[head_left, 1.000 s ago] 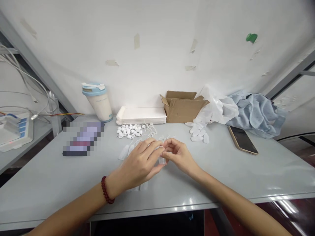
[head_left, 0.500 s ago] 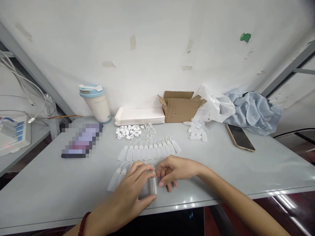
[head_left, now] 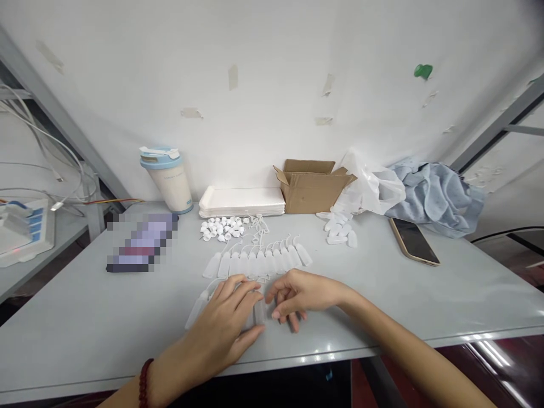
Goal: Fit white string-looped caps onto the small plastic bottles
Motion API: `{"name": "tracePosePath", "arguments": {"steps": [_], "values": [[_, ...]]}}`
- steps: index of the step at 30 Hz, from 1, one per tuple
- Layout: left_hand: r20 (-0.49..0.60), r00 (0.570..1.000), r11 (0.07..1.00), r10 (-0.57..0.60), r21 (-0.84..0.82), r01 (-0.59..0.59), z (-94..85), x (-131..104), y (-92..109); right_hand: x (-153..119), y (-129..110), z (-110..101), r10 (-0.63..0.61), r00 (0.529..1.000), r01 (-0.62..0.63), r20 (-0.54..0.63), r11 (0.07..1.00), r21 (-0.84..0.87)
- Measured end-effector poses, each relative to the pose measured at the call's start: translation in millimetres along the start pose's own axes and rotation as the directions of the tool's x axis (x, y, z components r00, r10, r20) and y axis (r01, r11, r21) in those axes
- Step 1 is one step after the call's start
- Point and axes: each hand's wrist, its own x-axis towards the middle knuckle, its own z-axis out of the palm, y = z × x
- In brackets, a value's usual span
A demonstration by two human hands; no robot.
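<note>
My left hand [head_left: 232,317] is closed around a small translucent plastic bottle [head_left: 259,313], fingers at its far end and thumb at the near end. More bottles under the palm are mostly hidden. Just to the right, my right hand [head_left: 291,299] has loosely bent fingers held apart, with nothing visible in them. Left of my left hand lies another bottle [head_left: 196,310] with a thin white string. Beyond both hands runs a row of similar bottles [head_left: 260,263], caps and string loops pointing away from me.
Loose white caps [head_left: 221,228] lie behind the row, next to tangled white strings [head_left: 259,228]. Loose capless bottles [head_left: 338,229] are heaped at the right. Along the wall stand a cup [head_left: 170,184], white trays [head_left: 242,201], a cardboard box [head_left: 312,190] and a plastic bag [head_left: 374,187].
My left hand has shifted slightly left with the bottle, which now sits closer to the bottles under the palm. My right hand has moved a little left.
</note>
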Motion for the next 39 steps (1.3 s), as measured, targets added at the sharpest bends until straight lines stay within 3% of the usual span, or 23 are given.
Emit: {"name": "tracePosePath", "arguments": {"steps": [7,11,15,18,20,21,23,24,25,26,30,33,37,39], "values": [[0.061,0.998,0.999,0.029,0.015,-0.03,-12.0,2,2,2,2,1,-0.012,1.0,0.012,0.017,1.0,0.004],[0.088,0.995,0.999,0.052,0.014,-0.053,-24.4,21,-3,0,1,-2,-0.01,1.0,0.01,0.014,1.0,0.003],[0.041,0.999,0.999,-0.004,0.054,0.001,-28.3,58,-32,-13,-7,-17,-0.023,0.997,0.021,-0.068,0.999,-0.042],[0.091,0.993,0.996,-0.081,0.046,0.077,-22.4,85,-61,-28,-9,-39,-0.076,0.957,0.043,-0.279,0.992,-0.122],[0.091,0.991,0.995,-0.094,0.04,0.091,-15.7,98,-74,-37,-6,-57,-0.102,0.881,0.009,-0.462,0.98,-0.2],[0.1,0.99,0.995,-0.1,0.03,0.098,-12.3,103,-77,-40,-2,-67,-0.127,0.808,-0.042,-0.576,0.962,-0.27],[0.134,0.983,0.992,-0.128,0.016,0.127,-6.1,111,-79,-46,7,-85,-0.226,0.567,-0.246,-0.792,0.871,-0.425],[0.148,0.979,0.99,-0.142,0.01,0.142,-3.5,115,-79,-48,11,-93,-0.289,0.461,-0.361,-0.839,0.802,-0.475],[0.157,0.976,0.988,-0.152,0.003,0.153,-1.3,118,-78,-51,16,-100,-0.324,0.405,-0.45,-0.855,0.744,-0.494],[0.16,0.974,0.987,-0.159,-0.004,0.161,0.5,121,-77,-53,20,-106,-0.326,0.399,-0.498,-0.857,0.708,-0.501],[0.103,0.977,0.981,-0.189,-0.032,0.193,3.3,129,-76,-62,29,-118,-0.233,0.501,-0.542,-0.834,0.667,-0.511],[0.006,0.97,0.967,-0.243,-0.08,0.243,-0.5,129,-77,-68,30,-118,-0.197,0.535,-0.541,-0.821,0.667,-0.513],[-0.149,0.902,0.883,-0.405,-0.32,0.344,-12.5,116,-74,-69,33,-119,-0.153,0.577,-0.548,-0.802,0.655,-0.52],[-0.172,0.858,0.823,-0.483,-0.425,0.378,-19.1,106,-72,-65,35,-119,-0.138,0.598,-0.549,-0.79,0.648,-0.528]]}}
